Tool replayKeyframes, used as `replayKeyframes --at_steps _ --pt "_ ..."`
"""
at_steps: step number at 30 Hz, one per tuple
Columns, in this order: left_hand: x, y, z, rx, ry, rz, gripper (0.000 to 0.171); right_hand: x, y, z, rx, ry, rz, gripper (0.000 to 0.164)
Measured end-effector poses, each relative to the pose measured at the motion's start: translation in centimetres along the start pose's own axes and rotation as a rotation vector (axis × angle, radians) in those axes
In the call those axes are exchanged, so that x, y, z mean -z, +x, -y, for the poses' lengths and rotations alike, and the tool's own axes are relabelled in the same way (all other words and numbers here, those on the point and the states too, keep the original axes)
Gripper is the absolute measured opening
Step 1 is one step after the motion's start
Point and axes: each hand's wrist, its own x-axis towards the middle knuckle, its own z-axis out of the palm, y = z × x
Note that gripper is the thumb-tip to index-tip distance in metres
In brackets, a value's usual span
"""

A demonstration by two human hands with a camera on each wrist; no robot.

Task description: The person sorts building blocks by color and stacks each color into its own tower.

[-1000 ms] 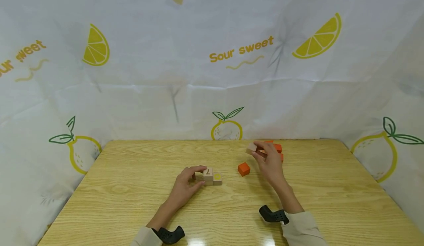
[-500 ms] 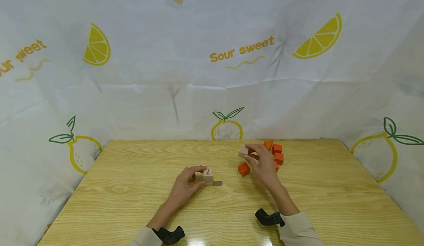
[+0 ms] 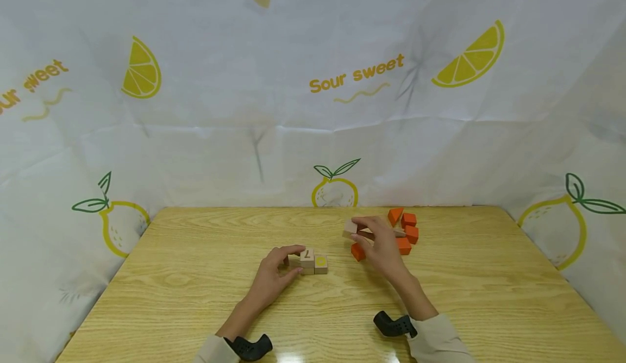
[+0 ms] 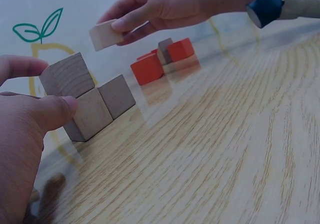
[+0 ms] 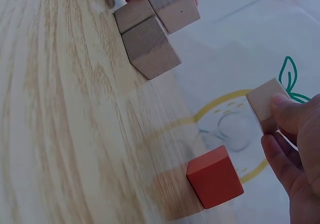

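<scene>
My left hand (image 3: 270,276) steadies a small two-block stack, its index finger and thumb gripping the wooden cube marked 7 (image 3: 307,254) on top. Beneath that cube is another plain wooden cube (image 4: 93,113). A third wooden cube (image 3: 320,264), with a yellow mark on its upper face, stands against the lower cube's right side. Pinched between the thumb and fingers of my right hand (image 3: 385,250) is a pale wooden cube (image 5: 267,102), held above the table. Below that hand an orange cube (image 5: 215,178) sits on the table, partly hidden in the head view.
Right of the right hand lie several orange blocks (image 3: 412,235), among them a triangular one (image 3: 395,216). A bare wood piece (image 4: 164,51) stands among them. A white printed cloth (image 3: 235,107) hangs behind the wood-grain table (image 3: 195,308).
My right hand has carried its wooden cube left and slightly nearer, away from the orange blocks, uncovering more of them. My left hand and the stacked cubes have stayed put.
</scene>
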Motion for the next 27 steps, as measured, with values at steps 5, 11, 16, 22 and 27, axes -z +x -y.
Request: replayKeyframes --at_steps 5,11,16,22,27 --pt "0.0 0.0 0.0 -0.002 -0.002 0.0 0.051 -0.3 0.0 0.1 0.011 0.01 0.017 0.035" --pt "-0.1 0.0 0.1 -0.007 -0.007 -0.002 0.051 -0.6 -0.1 0.4 0.008 0.001 0.063 0.035" --pt "-0.1 0.0 0.2 -0.011 -0.001 0.0 0.05 -1.0 -0.2 0.6 0.034 -0.01 0.097 0.036" --pt "-0.1 0.0 0.1 -0.003 -0.003 0.004 0.05 -1.7 -0.3 0.8 0.047 0.025 0.142 0.034" --pt "-0.1 -0.1 0.1 0.009 0.0 0.005 0.05 -2.2 -0.5 1.0 0.037 0.1 0.186 0.034"
